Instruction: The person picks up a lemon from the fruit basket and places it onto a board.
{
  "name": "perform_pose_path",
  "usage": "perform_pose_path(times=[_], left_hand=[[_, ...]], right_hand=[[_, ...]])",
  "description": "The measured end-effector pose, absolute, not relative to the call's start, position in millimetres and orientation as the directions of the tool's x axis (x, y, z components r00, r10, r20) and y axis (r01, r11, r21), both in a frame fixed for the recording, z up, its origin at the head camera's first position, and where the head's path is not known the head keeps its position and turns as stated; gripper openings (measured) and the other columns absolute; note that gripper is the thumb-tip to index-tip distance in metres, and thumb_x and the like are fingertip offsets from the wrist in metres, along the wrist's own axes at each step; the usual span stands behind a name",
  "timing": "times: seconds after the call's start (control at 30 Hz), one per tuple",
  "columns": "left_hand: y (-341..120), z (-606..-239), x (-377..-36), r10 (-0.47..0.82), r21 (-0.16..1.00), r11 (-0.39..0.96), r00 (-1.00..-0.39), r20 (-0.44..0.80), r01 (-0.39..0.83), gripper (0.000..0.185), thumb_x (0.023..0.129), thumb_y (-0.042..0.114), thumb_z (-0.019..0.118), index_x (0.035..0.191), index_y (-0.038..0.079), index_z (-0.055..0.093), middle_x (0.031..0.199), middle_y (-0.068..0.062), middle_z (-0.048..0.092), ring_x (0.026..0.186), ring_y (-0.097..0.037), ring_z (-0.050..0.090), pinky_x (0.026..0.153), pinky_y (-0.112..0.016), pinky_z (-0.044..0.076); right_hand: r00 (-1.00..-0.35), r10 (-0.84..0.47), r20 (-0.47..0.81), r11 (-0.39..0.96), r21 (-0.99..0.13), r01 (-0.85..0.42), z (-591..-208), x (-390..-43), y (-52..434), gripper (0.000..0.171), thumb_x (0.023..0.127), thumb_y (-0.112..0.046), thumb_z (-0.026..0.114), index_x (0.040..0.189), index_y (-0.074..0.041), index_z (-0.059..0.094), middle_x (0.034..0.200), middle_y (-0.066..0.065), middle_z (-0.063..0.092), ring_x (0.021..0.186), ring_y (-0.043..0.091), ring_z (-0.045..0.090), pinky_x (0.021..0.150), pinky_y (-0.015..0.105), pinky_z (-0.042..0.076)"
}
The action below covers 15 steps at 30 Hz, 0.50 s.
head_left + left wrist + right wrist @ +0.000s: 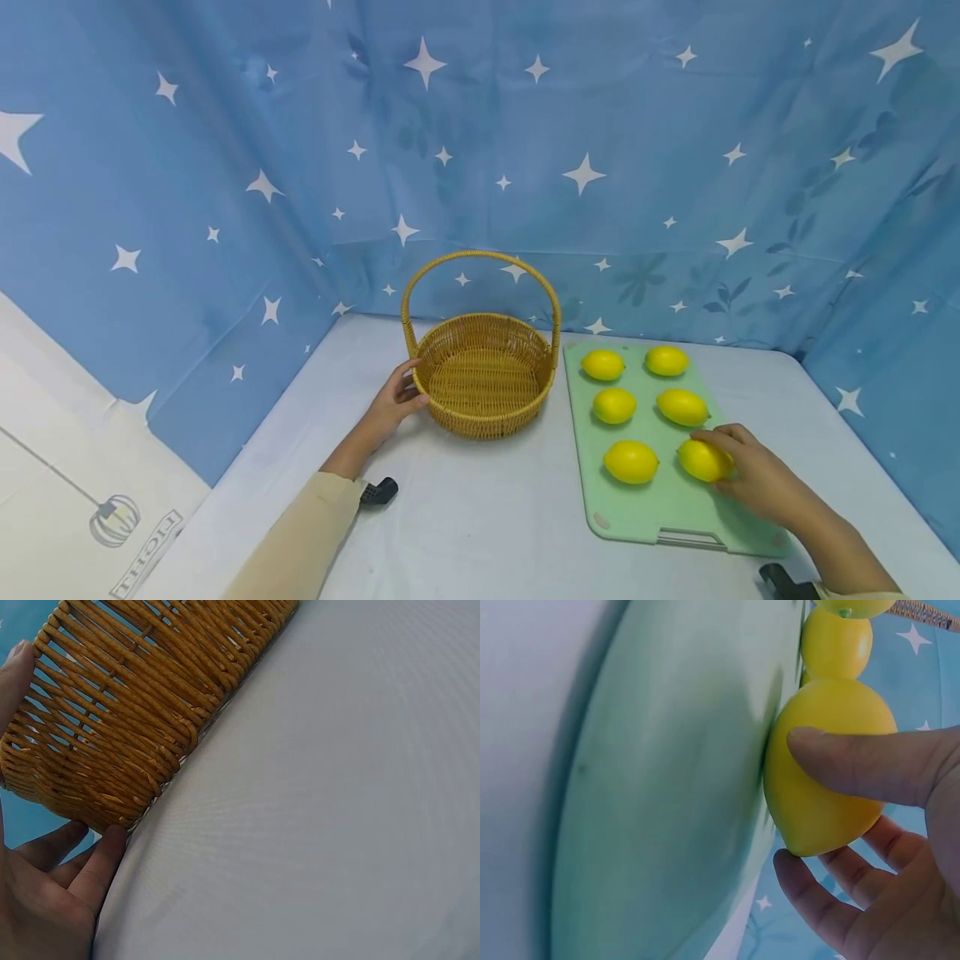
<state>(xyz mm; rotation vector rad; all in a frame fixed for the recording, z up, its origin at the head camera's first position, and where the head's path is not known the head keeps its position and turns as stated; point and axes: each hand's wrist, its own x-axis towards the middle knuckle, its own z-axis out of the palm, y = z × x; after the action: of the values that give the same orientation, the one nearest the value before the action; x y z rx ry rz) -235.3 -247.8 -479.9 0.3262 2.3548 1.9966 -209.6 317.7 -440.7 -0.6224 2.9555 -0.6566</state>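
Six lemons (633, 461) on board (675, 508); right hand (753, 475) grips one.

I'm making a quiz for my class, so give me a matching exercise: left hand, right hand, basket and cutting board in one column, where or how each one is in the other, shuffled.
1. left hand
2. right hand
3. basket
4. cutting board

A. lies under six lemons
B. grips the nearest right lemon
C. stands empty, handle upright
D. touches the wicker wall

Pairs: 1-D, 2-B, 3-C, 4-A
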Motion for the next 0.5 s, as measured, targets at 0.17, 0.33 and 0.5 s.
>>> perform_pose_path(times=[0.17,0.33,0.5], left_hand=[[-244.7,-469.3,-229.7,0.195,0.979,0.157,-0.976,0.098,0.13,0.078,0.096,0.017,0.064,0.157,0.014,0.016,0.153,-0.027,0.025,0.134,-0.043,0.036,0.104,-0.05,0.038],[-248.8,-485.3,-239.2,0.188,0.982,0.142,-0.977,0.099,0.127,0.077,0.097,0.015,0.063,0.157,0.018,0.016,0.153,-0.025,0.025,0.135,-0.042,0.035,0.104,-0.052,0.037],[-254.5,-491.8,-244.6,0.181,0.974,0.185,-0.979,0.097,0.131,0.076,0.096,0.02,0.064,0.156,0.023,0.018,0.153,-0.023,0.027,0.134,-0.04,0.037,0.104,-0.053,0.037]], right_hand=[[-0.925,-0.379,0.028,0.831,-0.429,-0.353,-440.1,-210.9,317.1,0.071,0.065,-0.004,0.087,0.13,-0.004,0.059,0.119,0.017,0.048,0.108,0.041,0.049,0.089,0.067,0.039],[-0.929,-0.369,0.026,0.83,-0.44,-0.342,-441.4,-213.0,316.6,0.072,0.064,-0.007,0.089,0.129,-0.004,0.06,0.12,0.018,0.049,0.108,0.042,0.048,0.09,0.067,0.039],[-0.92,-0.39,0.048,0.818,-0.441,-0.37,-440.1,-215.3,312.9,0.069,0.067,-0.014,0.089,0.128,-0.005,0.06,0.12,0.016,0.049,0.108,0.041,0.049,0.088,0.064,0.041]])
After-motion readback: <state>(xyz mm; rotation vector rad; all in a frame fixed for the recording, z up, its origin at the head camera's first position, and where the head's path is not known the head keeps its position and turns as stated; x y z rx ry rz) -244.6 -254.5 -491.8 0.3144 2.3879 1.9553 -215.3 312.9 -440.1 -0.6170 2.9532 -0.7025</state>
